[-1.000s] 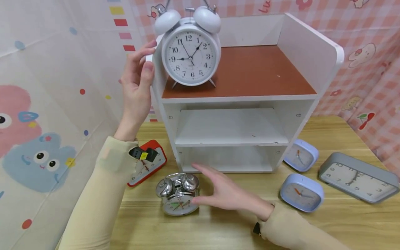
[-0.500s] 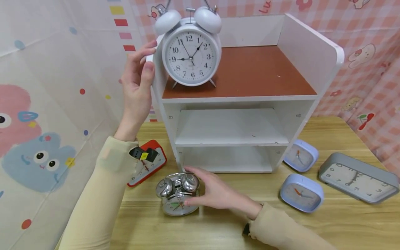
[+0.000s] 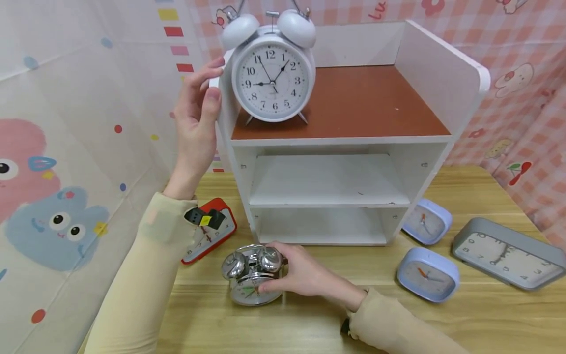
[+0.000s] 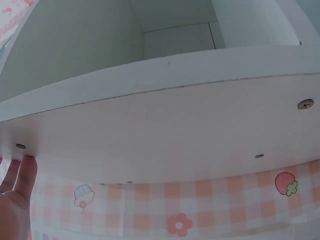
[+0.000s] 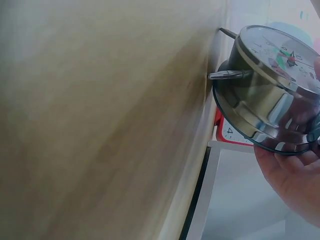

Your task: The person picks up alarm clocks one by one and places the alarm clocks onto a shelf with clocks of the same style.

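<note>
A silver twin-bell alarm clock (image 3: 255, 273) stands on the wooden table in front of the shelf unit. My right hand (image 3: 300, 270) grips it from the right, thumb on the front glass and fingers behind. In the right wrist view, the silver clock's legs and metal side show, with the fingers partly hidden behind it. My left hand (image 3: 197, 118) touches the left side panel of the white shelf unit (image 3: 340, 141); its fingertips (image 4: 28, 165) meet the panel's outer face. Close by on the brown top shelf stands a large white twin-bell alarm clock (image 3: 273, 81).
A red clock (image 3: 225, 226) sits left of the unit, partly behind the left sleeve. To the right are two light-blue clocks (image 3: 428, 274) (image 3: 427, 221) and a wide grey clock (image 3: 508, 253). Patterned cloth (image 3: 526, 108) hangs behind the table (image 3: 309, 324).
My right hand has moved left to the silver alarm clock, and its thumb and fingers have closed on it. The left hand stays at the shelf panel.
</note>
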Available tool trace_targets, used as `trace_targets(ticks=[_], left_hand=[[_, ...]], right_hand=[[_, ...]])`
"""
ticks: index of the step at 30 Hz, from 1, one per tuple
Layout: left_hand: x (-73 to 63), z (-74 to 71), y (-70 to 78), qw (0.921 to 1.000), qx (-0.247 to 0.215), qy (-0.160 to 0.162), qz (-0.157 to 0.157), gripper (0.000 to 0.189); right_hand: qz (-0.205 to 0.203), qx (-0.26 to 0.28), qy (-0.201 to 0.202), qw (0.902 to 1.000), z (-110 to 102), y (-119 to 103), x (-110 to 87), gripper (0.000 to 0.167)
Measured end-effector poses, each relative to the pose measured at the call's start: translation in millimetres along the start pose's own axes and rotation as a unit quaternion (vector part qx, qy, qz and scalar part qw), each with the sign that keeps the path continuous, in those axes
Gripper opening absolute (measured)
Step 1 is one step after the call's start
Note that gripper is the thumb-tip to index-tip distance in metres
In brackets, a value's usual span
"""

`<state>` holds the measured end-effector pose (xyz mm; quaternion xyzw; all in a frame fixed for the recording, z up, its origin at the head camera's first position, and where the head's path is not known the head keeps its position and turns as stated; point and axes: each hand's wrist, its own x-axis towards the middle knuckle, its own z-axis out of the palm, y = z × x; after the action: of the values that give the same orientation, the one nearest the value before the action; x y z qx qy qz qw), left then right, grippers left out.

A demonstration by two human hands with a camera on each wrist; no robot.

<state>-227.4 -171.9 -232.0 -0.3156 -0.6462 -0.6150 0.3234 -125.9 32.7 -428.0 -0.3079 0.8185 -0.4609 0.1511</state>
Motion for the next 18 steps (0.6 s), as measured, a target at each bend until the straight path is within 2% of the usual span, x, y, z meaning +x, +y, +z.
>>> trace_targets(ticks=[18], left_hand=[[-0.7,0.5,-0.4,1.0000,-0.008,0.004,0.000,0.058]], right_hand=[[0.003,0.018,-0.007,0.9998,0.3,-0.6,0.2,0.073]])
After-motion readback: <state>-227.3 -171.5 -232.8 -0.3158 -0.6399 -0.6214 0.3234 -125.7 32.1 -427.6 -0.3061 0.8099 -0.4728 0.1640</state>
